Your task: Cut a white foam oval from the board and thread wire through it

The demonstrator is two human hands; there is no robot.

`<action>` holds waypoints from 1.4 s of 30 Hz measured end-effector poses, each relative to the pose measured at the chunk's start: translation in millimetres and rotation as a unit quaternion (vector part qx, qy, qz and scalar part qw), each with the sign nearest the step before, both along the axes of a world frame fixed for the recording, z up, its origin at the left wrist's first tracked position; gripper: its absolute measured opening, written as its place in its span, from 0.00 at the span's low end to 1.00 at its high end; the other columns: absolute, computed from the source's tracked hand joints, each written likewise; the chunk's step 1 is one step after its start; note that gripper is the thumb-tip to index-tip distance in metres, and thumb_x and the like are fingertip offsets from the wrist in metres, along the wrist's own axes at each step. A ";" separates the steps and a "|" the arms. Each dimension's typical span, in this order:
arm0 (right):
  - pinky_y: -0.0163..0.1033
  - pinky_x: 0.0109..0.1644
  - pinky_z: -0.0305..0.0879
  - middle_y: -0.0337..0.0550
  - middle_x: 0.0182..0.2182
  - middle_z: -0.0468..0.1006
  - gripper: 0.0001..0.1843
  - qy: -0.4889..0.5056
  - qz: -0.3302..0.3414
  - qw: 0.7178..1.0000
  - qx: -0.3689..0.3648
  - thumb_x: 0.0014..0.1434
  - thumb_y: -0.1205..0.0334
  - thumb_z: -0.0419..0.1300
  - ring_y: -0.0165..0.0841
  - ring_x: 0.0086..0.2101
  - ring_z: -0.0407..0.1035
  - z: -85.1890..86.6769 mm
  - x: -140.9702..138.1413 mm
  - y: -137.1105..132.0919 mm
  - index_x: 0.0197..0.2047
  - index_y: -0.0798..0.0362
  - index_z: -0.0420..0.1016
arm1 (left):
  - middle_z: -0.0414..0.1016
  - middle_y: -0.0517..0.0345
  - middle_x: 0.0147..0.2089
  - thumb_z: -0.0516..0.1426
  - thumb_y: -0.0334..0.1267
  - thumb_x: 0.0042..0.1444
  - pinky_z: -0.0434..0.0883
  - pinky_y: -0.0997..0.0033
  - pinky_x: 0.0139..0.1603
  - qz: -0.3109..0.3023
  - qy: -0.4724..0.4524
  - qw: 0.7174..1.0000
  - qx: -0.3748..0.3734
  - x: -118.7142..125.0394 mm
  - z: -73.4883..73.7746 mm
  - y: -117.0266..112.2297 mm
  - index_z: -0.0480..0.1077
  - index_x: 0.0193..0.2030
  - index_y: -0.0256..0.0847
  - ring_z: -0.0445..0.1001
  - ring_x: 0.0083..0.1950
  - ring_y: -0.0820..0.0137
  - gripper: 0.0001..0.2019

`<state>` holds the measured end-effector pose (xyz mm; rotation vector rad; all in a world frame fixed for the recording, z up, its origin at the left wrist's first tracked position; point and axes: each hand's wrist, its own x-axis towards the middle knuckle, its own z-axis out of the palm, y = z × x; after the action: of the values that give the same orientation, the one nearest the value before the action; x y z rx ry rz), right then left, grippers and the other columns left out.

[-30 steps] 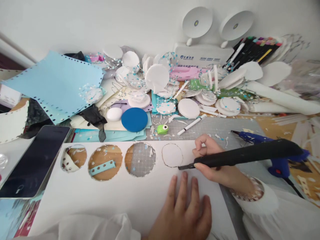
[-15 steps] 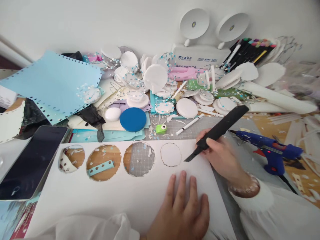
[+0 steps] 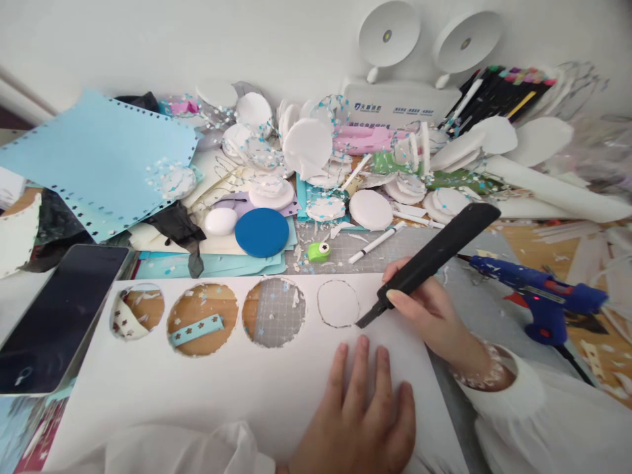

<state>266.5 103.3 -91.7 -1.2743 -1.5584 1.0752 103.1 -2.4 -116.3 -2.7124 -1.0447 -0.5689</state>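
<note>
A white foam sheet [image 3: 207, 388] lies in front of me with three round holes cut through it and a fourth circle [image 3: 338, 303] scored at the right. My right hand [image 3: 427, 309] grips a black utility knife [image 3: 434, 253], its blade tip touching the right edge of that scored circle. My left hand [image 3: 363, 411] lies flat on the sheet just below the circle, fingers stretched out and close together.
A blue glue gun [image 3: 536, 293] rests right of my knife hand. A dark phone [image 3: 54, 316] lies at the left. Behind the sheet are a blue disc [image 3: 261, 232], a green punch [image 3: 320, 251], a white pen [image 3: 378, 242], heaps of white foam discs [image 3: 307, 145] and light blue paper [image 3: 103, 158].
My right hand swung the knife from lying nearly level to a steep slant, lifted the blade off the circle's edge, then brought the tip back to it. The left hand stayed flat.
</note>
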 end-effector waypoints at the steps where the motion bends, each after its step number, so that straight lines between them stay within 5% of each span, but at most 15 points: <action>1: 0.37 0.31 0.66 0.39 0.32 0.68 0.09 -0.003 0.000 1.000 -0.003 0.57 0.54 0.62 0.33 0.30 0.64 0.1 -0.5 -0.2 0.38 0.47 0.68 | 0.74 0.45 0.56 0.52 0.39 0.63 0.56 0.40 0.62 0.002 0.000 1.000 0.000 0.0 -0.4 -0.2 0.67 0.55 0.40 0.72 0.57 0.47 0.15; 20: 0.37 0.29 0.64 0.38 0.30 0.66 0.06 -0.009 -0.023 1.000 -0.008 0.59 0.56 0.59 0.32 0.28 0.62 -2.2 0.8 0.6 0.36 0.47 0.67 | 0.75 0.44 0.55 0.53 0.39 0.62 0.51 0.35 0.65 0.001 -0.009 1.000 0.008 1.4 -4.1 -0.1 0.68 0.53 0.40 0.74 0.56 0.47 0.14; 30: 0.38 0.31 0.63 0.39 0.32 0.67 0.07 -0.083 0.026 0.995 0.046 0.57 0.62 0.60 0.33 0.29 0.62 -2.0 -1.4 -3.7 0.40 0.46 0.66 | 0.76 0.45 0.53 0.55 0.39 0.60 0.52 0.36 0.65 0.012 -0.032 0.999 0.014 3.6 -5.0 -0.4 0.69 0.52 0.39 0.74 0.55 0.47 0.14; 37: 0.38 0.29 0.63 0.39 0.31 0.65 0.07 -0.024 -0.014 1.000 0.014 0.59 0.55 0.59 0.33 0.29 0.62 -2.4 -2.7 1.9 0.36 0.47 0.66 | 0.76 0.44 0.53 0.54 0.38 0.62 0.50 0.36 0.65 0.014 -0.034 0.999 0.018 3.5 -3.8 1.0 0.69 0.50 0.39 0.75 0.54 0.48 0.12; 42: 0.38 0.29 0.62 0.39 0.31 0.64 0.04 -0.011 -0.026 1.000 0.009 0.58 0.60 0.58 0.32 0.29 0.60 -5.0 -0.4 3.4 0.36 0.47 0.66 | 0.76 0.44 0.54 0.54 0.38 0.62 0.49 0.35 0.65 0.009 -0.026 0.999 0.019 2.6 -4.0 0.0 0.69 0.52 0.39 0.75 0.54 0.49 0.13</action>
<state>266.1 106.8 -96.7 -1.3111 -1.5389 1.0151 105.8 -2.4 -120.4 -2.6669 -1.0574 -0.6518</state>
